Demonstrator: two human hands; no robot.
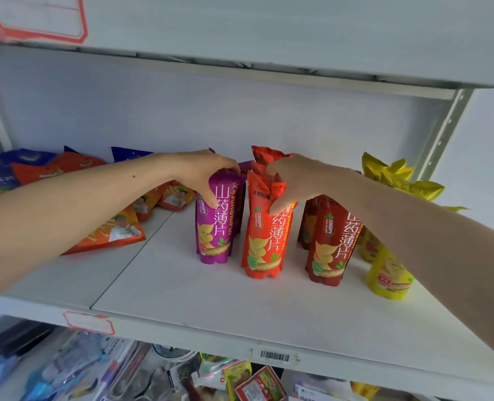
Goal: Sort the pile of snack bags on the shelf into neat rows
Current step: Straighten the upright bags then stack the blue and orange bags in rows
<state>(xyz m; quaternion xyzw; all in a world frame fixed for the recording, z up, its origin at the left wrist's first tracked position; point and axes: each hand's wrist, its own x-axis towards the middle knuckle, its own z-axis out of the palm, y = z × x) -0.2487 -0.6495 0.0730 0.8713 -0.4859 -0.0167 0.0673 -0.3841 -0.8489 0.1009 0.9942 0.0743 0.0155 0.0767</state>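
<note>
Straightening upright packs at frame centre: left hand (208,172) grips the purple foil yam-crisp bag (218,224); right hand (295,180) grips the orange-red foil bag (264,241); next, probably fetching flat orange bags (109,230) lying left.

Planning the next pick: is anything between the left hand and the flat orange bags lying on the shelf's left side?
Nothing visible. The left hand grips the purple bag; the flat orange bags lie beside its forearm on open shelf.
</note>
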